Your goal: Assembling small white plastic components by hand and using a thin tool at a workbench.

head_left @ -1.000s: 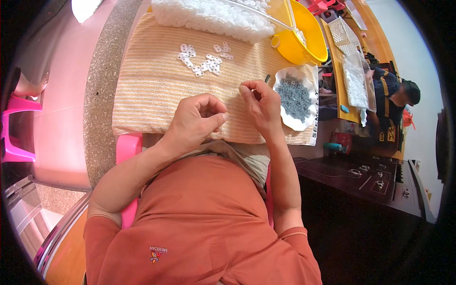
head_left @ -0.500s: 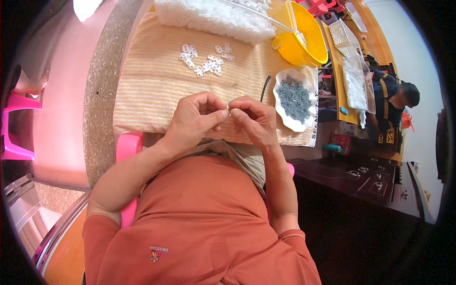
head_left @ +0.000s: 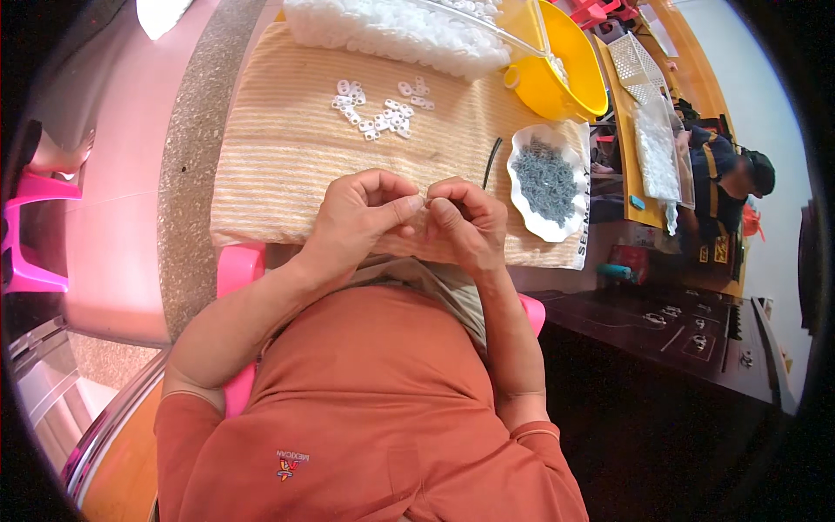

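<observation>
Thumb and fingers of my left hand (head_left: 370, 213) are pinched together near the front of the striped cloth (head_left: 287, 165). Facing it, my right hand (head_left: 470, 222) is also pinched, its fingertips almost meeting the left ones. What sits between the fingertips is tiny and mostly covered, so its kind cannot be made out. Beyond the hands lies a loose group of small white plastic pieces with holes (head_left: 383, 120). Right of my right hand stands a white wavy-rimmed dish (head_left: 550, 233) full of small dark grey parts (head_left: 544, 183). A short black strip (head_left: 492, 162) lies beside the dish.
A clear bin heaped with white pieces (head_left: 391, 35) stands at the far edge, next to a yellow bucket (head_left: 565, 96). At the right, a person (head_left: 722, 174) sits by another table with a tray of white pieces (head_left: 657, 157). A pink stool (head_left: 35, 230) is far left.
Both hands stay pinched together at nearly the same spot, with only slight finger movement. The whole view has shifted a little, so the surroundings appear slightly further right.
</observation>
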`<state>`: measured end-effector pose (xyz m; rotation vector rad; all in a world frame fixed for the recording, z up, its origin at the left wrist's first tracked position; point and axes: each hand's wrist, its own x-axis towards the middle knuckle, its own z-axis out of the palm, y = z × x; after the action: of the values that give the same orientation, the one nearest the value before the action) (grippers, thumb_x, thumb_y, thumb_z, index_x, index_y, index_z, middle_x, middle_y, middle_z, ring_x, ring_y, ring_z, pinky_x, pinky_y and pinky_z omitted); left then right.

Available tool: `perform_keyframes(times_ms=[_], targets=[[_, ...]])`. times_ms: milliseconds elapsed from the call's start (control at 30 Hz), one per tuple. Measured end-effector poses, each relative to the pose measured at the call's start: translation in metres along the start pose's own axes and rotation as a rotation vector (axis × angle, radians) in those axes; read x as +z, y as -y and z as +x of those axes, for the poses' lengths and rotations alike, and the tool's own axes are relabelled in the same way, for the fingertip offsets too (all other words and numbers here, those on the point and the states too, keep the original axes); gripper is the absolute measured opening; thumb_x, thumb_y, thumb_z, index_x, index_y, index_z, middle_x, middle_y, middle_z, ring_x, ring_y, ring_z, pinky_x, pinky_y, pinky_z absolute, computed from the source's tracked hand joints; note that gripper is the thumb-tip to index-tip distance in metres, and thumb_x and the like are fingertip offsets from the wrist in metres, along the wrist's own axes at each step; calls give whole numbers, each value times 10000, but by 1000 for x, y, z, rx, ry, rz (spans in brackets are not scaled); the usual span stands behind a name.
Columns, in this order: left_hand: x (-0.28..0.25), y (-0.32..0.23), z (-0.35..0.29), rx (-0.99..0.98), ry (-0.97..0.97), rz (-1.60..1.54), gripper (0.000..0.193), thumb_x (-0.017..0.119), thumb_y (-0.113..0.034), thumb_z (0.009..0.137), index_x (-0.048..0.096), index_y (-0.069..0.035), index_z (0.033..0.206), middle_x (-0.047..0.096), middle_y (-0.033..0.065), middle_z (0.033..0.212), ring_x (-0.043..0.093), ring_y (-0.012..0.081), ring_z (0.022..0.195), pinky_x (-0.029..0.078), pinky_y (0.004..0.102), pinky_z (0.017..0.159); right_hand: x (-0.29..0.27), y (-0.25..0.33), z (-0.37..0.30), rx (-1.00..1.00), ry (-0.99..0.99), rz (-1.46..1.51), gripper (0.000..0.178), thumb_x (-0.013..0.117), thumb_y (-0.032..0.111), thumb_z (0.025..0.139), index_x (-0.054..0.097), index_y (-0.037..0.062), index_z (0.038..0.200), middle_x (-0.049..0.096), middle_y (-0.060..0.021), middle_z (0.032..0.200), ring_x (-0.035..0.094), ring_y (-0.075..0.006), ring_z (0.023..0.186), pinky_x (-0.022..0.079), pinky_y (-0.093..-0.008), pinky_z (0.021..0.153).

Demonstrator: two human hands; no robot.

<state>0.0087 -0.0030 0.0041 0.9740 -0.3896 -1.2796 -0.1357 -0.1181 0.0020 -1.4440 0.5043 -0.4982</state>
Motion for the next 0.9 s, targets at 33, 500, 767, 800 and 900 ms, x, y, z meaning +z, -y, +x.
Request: perform_keyframes(times_ms=[33, 500, 767, 800, 900], targets=[[0, 0, 0, -17, -4, -17, 144, 667, -86, 864, 625, -7, 977, 651, 34, 883, 608, 70, 725, 529, 208, 652, 0, 0, 0, -21, -9, 12, 82, 598, 39, 912, 611, -34, 947, 615, -39, 849, 578, -74, 649, 485, -203, 577], [-2, 4, 2, -27, 25, -96, 183, 624, -28, 875, 605, 25, 1050, 662, 73, 921, 646, 108, 779, 561, 232, 731, -2, -3, -1, -32, -25, -25, 88, 579, 32, 922, 598, -42, 966, 613, -58, 872, 566, -82, 674, 485, -215, 624], [-2, 4, 2, -22, 39, -94, 166, 632, -28, 870, 609, 31, 1023, 660, 71, 892, 637, 108, 762, 552, 236, 722, 1, -1, 0, -57, 1, -9, 72, 580, 31, 921, 609, -32, 941, 624, -35, 824, 567, -61, 682, 477, -197, 604], [-2, 3, 2, -24, 35, -88, 164, 633, -26, 869, 612, 31, 1021, 661, 71, 887, 638, 107, 763, 553, 235, 721, 1, -1, -1, -57, 1, -9, 72, 580, 31, 921, 609, -32, 941, 624, -35, 824, 567, -61, 682, 477, -197, 604], [-2, 4, 2, -29, 23, -81, 162, 636, -22, 866, 616, 32, 1018, 663, 72, 885, 639, 105, 762, 554, 231, 717, 2, 0, -1, -28, -6, -20, 73, 581, 31, 921, 609, -32, 944, 625, -34, 822, 566, -61, 682, 476, -197, 605]])
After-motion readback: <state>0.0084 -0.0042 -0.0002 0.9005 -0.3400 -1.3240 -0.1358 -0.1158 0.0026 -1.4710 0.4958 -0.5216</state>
